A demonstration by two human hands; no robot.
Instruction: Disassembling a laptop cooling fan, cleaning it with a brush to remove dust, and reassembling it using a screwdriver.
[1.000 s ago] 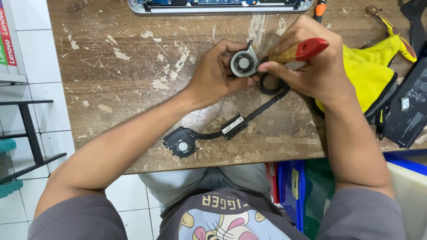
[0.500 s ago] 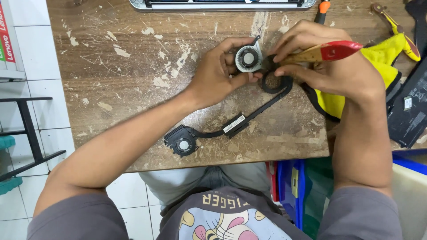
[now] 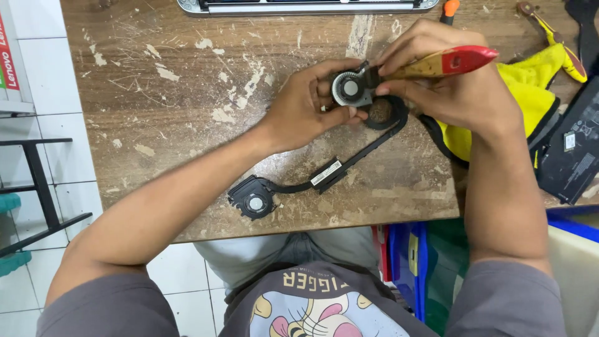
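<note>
My left hand point(image 3: 307, 106) pinches a small round grey fan rotor point(image 3: 349, 88) just above the worn wooden table point(image 3: 187, 93). My right hand point(image 3: 449, 81) grips a brush with a yellow and red handle point(image 3: 446, 62), its head pressed against the rotor. Right under both hands lies a black cooling assembly: an open round fan housing point(image 3: 382, 113), a thin heat pipe point(image 3: 337, 170), and a second fan point(image 3: 253, 198) near the table's front edge.
A silver laptop edge point(image 3: 306, 6) lies along the far side. A yellow cloth point(image 3: 530, 93) and black parts point(image 3: 571, 150) sit at the right. A black shelf frame point(image 3: 37, 187) stands left over white tiles. Blue bins point(image 3: 409, 262) sit under the table.
Both hands with the rotor and brush have stayed over the fan housing, shifting only slightly. The brush handle now lies a little flatter, pointing right.
</note>
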